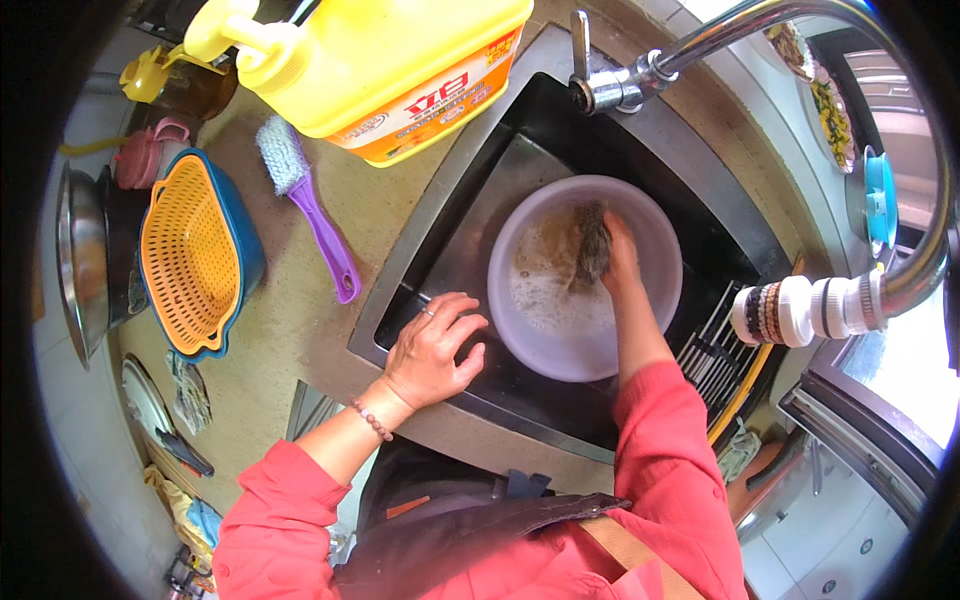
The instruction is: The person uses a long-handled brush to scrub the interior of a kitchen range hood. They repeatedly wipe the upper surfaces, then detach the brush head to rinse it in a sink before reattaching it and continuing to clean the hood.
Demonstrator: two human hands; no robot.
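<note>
A pale lilac plastic basin (517,341) stands in the dark sink (469,259), with cloudy, foamy water (544,289) inside. My right hand (621,251) reaches into the basin and grips a wet grey-brown cloth (593,244), partly in the water. Over the sink's near left rim hovers my left hand (435,349), fingers spread and loosely curved, holding nothing. Its fingertips are just left of the basin's wall; whether they touch the sink edge I cannot tell.
A chrome faucet (622,88) arches over the sink's right side. Left on the counter are a yellow detergent jug (390,67), a purple-handled brush (322,225) and nested orange and blue baskets (195,262). A metal drying rack (712,330) sits at the sink's right end.
</note>
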